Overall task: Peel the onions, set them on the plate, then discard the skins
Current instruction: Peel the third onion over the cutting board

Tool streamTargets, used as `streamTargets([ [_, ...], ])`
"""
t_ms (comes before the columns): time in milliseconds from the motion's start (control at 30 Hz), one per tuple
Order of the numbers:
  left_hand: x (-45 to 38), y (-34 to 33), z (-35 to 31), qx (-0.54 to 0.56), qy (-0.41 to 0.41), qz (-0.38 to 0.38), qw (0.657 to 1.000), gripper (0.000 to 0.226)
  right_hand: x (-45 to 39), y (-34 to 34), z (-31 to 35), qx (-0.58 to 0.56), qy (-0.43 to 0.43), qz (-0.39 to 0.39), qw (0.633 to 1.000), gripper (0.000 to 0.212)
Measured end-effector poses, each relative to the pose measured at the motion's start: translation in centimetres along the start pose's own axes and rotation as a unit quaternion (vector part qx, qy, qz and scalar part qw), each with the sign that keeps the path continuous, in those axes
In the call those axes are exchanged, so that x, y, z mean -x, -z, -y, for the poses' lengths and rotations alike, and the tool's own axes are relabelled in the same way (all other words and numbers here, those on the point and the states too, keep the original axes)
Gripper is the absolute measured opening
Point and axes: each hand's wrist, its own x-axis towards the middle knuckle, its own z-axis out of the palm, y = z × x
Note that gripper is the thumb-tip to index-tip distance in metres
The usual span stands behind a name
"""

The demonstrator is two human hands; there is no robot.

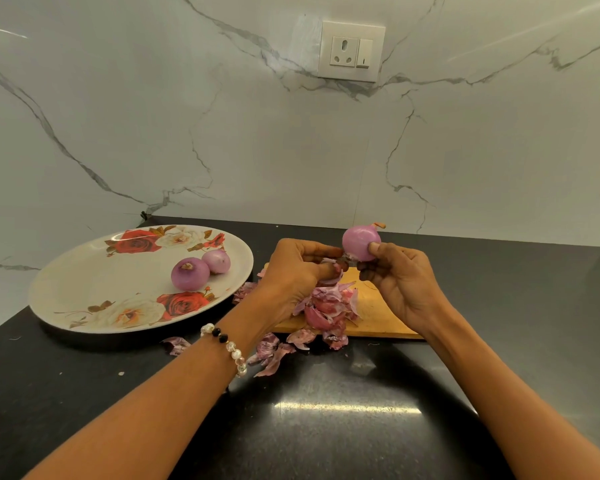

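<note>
Marble wall (291,140): white with grey veins, fills the upper half of the view. A white socket-and-switch plate (352,51) is mounted on it, right of centre.

Worktop (326,427): black, glossy, speckled; a light reflection shows near the bottom centre.

Plate (84,289): large, oval, white with red and white rose print, on the worktop at left. Two peeled onions lie on it toward its right side, touching each other: the nearer, darker purple onion (190,274) and a paler one (216,261) just behind it.

Cutting board (378,313): wooden, flat on the worktop right of the plate, partly hidden by both hands.

Pile of onion skins (329,306): purple-pink, heaped on the board's left part. Loose skins also lie on the worktop in front of the board (274,351), with one scrap (175,344) near the plate's front rim.

Left hand (298,268): fingers curled, pinching a strip of skin (340,260) at the lower end of the held onion. Bead bracelet (227,348) on the left wrist.

Right hand (395,282): grips the third onion (361,243) between thumb and fingertips, held in the air above the board's far edge. Its surface is smooth and pink-purple, mostly peeled; a small dry stem tip (379,224) sticks out at the top.
</note>
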Motion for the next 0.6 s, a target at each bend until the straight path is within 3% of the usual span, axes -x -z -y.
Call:
streamTargets([
  [133,0.1,0.0,0.3,-0.179,-0.069,-0.027,0.981,0.021,0.0,0.0,0.0,-0.013,-0.024,-0.022,0.999,0.016],
  [333,0.5,-0.6,-0.2,-0.270,-0.136,-0.038,0.953,0.037,0.1,0.1,-0.5,0.066,-0.009,0.012,0.998,0.013],
  [500,-0.1,-0.6,0.7,-0.292,-0.164,-0.099,0.937,0.024,0.3,-0.5,-0.9,0.081,-0.008,0.036,0.996,0.028],
  [600,-0.4,-0.7,1.1,-0.322,-0.171,-0.114,0.924,0.016,0.3,-0.6,-0.8,0.063,-0.012,0.026,0.998,0.026],
])
